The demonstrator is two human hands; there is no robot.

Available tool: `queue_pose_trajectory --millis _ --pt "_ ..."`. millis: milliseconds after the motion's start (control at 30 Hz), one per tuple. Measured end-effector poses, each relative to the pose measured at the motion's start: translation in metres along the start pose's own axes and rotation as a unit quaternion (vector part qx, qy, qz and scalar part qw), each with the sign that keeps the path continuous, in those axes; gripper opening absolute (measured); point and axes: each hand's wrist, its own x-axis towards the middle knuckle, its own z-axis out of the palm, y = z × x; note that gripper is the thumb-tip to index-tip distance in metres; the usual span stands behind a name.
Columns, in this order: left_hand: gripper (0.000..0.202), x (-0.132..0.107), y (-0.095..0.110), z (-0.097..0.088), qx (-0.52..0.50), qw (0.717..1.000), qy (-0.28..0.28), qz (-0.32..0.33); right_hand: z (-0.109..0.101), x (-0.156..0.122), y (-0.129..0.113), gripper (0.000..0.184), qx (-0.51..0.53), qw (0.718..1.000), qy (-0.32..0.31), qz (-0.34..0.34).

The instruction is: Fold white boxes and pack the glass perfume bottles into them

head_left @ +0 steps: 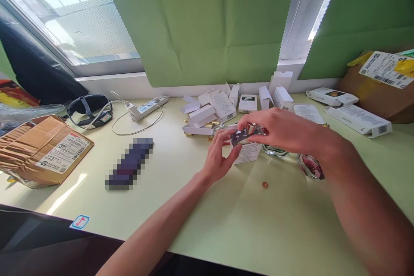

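Observation:
Both my hands meet above the middle of the pale green table [200,220]. My left hand [220,154] and my right hand [282,128] together pinch a small glass bottle [246,133] with a shiny silver cap and a dark reddish body. Just under it stands a small white carton [247,153]. Two more small glass bottles lie on the table by my right wrist, one clear [275,151] and one with a dark red inside [310,166]. A small round brown cap [265,185] lies loose in front of them.
Several open white cartons [213,110] and small gold parts crowd the back of the table. Long white boxes [359,119] and a brown parcel [381,82] sit at the right. A taped cardboard parcel [42,148], a power strip [148,107], a black strap and a blurred dark object [129,164] lie at the left.

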Motion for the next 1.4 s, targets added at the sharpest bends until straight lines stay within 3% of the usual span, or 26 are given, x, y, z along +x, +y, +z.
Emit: queue_pose_trajectory --millis 567,800,1400 --pt "0.034 0.002 0.004 -0.005 0.026 0.999 -0.033 -0.016 0.012 0.005 0.008 0.018 0.034 0.997 -0.049 0.040" --pt "0.023 0.002 0.005 -0.004 0.028 0.999 -0.037 -0.014 0.013 0.004 0.002 0.023 0.043 0.997 -0.067 0.008" --pt "0.034 0.000 0.000 -0.002 0.023 0.999 -0.030 -0.009 0.020 -0.005 -0.013 0.027 -0.016 0.995 -0.077 0.054"
